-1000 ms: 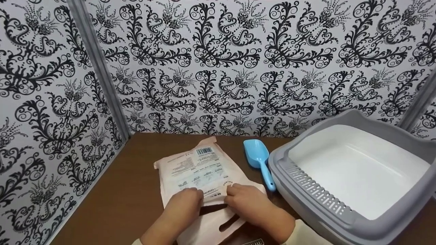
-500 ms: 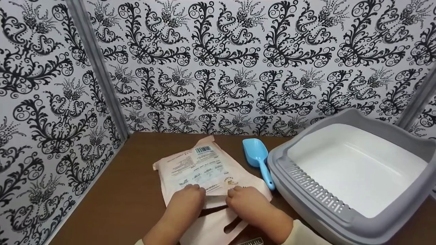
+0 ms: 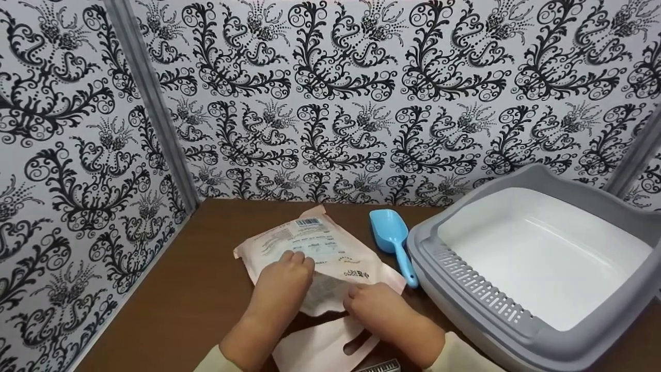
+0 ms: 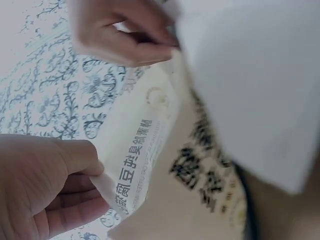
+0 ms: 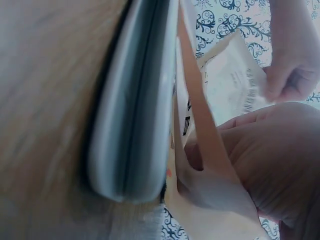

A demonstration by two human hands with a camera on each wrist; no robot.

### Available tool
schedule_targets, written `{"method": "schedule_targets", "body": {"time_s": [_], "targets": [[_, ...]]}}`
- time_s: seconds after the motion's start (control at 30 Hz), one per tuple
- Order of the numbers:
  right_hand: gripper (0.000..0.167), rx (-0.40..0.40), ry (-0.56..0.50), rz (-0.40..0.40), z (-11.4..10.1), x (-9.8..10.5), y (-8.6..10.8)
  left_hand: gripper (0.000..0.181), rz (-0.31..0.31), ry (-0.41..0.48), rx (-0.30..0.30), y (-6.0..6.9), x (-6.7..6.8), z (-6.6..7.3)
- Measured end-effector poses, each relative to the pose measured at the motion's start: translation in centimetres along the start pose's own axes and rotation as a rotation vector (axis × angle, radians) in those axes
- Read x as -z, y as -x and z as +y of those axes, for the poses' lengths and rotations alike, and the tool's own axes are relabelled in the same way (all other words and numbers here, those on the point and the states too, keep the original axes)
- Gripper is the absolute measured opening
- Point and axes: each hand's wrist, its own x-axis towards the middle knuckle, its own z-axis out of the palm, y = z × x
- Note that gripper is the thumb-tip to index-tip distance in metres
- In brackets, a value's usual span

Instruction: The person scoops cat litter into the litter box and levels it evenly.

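Dark brown counter (image 3: 170, 289) carries everything, with a patterned wall (image 3: 346, 103) behind. Largest item on it: grey-rimmed white tray (image 3: 568, 343), set at the right, presumably so the stretch in front of the person stays free for handling. Pink printed bag (image 3: 330, 256) lies flat at centre, left of the tray, its opened mouth facing the person; likely laid that way so both hands reach the edge. Pale strip with a handle slot (image 3: 312, 346) lies nearer the person; its far end runs under the right hand, so cannot tell whether it is joined to the bag. Blue scoop (image 3: 390, 230) sits just beside the tray, handle towards the person, apparently parked clear of the work. Left hand (image 3: 286, 276): closed, thumb and fingers pinching the bag's upper edge, lifting it. Right hand (image 3: 376, 309): also closed, pinching the mouth's right side. Judged: the two grips pull opposite ways to spread the mouth. Smallest: a ridged metallic piece (image 3: 383, 367), cut off by the bottom edge, identity unclear.
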Motion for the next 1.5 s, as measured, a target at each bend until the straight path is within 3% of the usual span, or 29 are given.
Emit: {"method": "schedule_targets", "body": {"time_s": [0.13,0.3,0.5,0.63,0.73,0.83,0.9,0.97,1.1,1.17,1.23,1.5], "targets": [[0.010,-0.026,-0.023,0.005,0.3,-0.6,-0.1,0.012,0.044,-0.004,-0.022,-1.3,0.2,0.0],[0.011,-0.017,-0.071,0.043,0.4,-1.0,-0.1,0.011,0.047,-0.004,-0.008,-2.1,0.3,0.3],[0.022,-0.009,-0.192,0.106,0.6,-0.9,-0.2,0.014,0.095,0.008,0.043,-1.9,-0.1,0.3],[0.015,0.019,-0.145,0.115,0.8,-0.9,-0.3,0.018,0.136,0.009,0.045,-1.7,-0.7,0.5],[0.011,0.043,-0.067,0.131,0.8,-0.9,-0.4,0.017,0.104,0.035,0.017,-1.5,-1.3,1.0],[0.009,0.043,-0.066,0.110,0.9,-0.9,-0.4,0.014,0.038,0.057,-0.044,-1.3,-1.6,1.5],[0.008,0.038,-0.072,0.089,0.8,-0.9,-0.4,0.012,0.039,0.051,-0.081,-1.2,-1.9,1.8],[0.010,0.037,-0.081,0.068,0.8,-1.1,-0.3,0.013,0.101,0.033,-0.100,-1.2,-2.1,1.7],[0.013,0.070,-0.048,0.057,0.7,-1.6,-0.1,0.014,0.312,0.018,-0.106,-1.6,-2.6,1.3],[0.014,0.075,-0.049,0.048,0.8,-1.8,0.0,0.013,0.377,0.022,-0.107,-1.7,-2.7,1.1],[0.015,0.074,-0.048,0.040,0.8,-1.8,0.0,0.012,0.399,0.030,-0.112,-1.9,-2.7,1.1],[0.014,0.095,-0.027,0.017,0.9,-1.6,0.0,0.015,0.394,0.037,-0.099,-2.0,-2.7,1.3]]}}
